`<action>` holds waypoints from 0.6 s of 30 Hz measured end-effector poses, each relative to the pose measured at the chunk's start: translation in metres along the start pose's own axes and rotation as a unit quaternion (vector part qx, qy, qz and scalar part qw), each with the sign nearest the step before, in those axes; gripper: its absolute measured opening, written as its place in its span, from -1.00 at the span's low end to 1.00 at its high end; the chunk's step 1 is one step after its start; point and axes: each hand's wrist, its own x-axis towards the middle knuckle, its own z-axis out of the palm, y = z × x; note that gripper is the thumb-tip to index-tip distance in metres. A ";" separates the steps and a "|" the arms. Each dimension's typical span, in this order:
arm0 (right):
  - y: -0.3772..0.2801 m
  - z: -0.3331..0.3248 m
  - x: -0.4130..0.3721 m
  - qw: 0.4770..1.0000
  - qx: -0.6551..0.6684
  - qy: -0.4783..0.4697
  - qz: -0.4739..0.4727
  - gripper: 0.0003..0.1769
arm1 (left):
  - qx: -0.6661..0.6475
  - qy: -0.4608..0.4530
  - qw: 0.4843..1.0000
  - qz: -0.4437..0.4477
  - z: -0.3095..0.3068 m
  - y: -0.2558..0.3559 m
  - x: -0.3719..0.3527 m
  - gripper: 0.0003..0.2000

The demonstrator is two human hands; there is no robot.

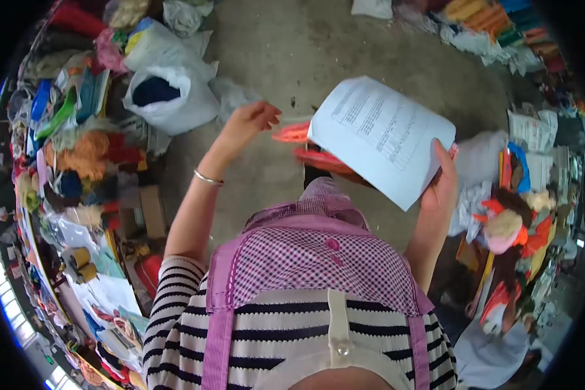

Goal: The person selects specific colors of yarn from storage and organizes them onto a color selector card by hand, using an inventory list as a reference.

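Note:
My right hand (pixel 443 172) grips a white printed sheet of paper (pixel 374 140) by its right edge, thumb on top. Text lines and a table of boxes cover the sheet, which tilts over the floor in front of my apron. Orange-red, soft-looking pieces (pixel 325 159) stick out from under the paper's left side, blurred; most of them is hidden by it. To the left of these pieces, my left hand (pixel 257 118) is raised with loosely bent fingers, holding nothing, a short gap away from them. A silver bangle (pixel 208 177) circles the left wrist.
On the left, a white sack (pixel 172 101) with dark blue material stands on the concrete floor (pixel 260 52). Cluttered tables with coloured fabric, including an orange heap (pixel 84 153), line that side. More fabric bundles (pixel 504 227) and clear plastic bags (pixel 478 156) crowd the right.

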 end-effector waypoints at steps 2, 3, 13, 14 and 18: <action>-0.006 0.041 0.070 0.999 0.014 -0.050 0.014 -0.60 | 0.061 0.035 0.995 0.072 -0.018 -0.044 0.078 -0.78; -0.010 0.057 0.091 0.998 0.020 -0.052 0.021 -0.60 | 0.118 0.051 0.982 0.137 -0.027 -0.085 0.103 -0.78; -0.052 0.205 0.345 0.993 -0.018 -0.115 0.029 -0.69 | 0.200 0.132 0.872 -0.427 -0.099 -0.275 0.023 -0.72; -0.054 0.219 0.374 0.992 -0.018 -0.121 0.021 -0.68 | 0.130 0.164 0.859 -0.467 -0.109 -0.321 0.010 -0.63; -0.064 0.283 0.476 0.996 -0.043 -0.079 0.023 -0.65 | 0.015 0.207 0.790 -0.576 -0.104 -0.335 0.096 -0.80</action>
